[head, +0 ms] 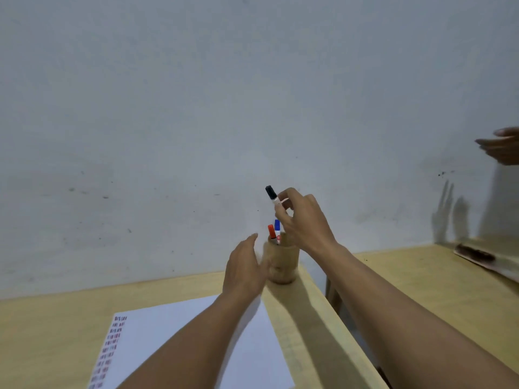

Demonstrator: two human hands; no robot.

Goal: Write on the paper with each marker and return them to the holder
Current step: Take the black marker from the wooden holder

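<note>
Black-capped marker (271, 195) apparently in right hand (302, 220)

A round wooden holder (280, 262) stands at centre frame near the back right corner of a pale wooden table (50, 327), against the wall. A red-capped marker (271, 232) and a blue-capped marker (277, 226) stand in it. Above it, a black-capped marker (271, 194) sits in the right hand (304, 220). The left hand (244, 268) is just left of the holder. A white paper sheet (168, 332) lies lower left. A second wooden table (421, 282) stands right.
</note>
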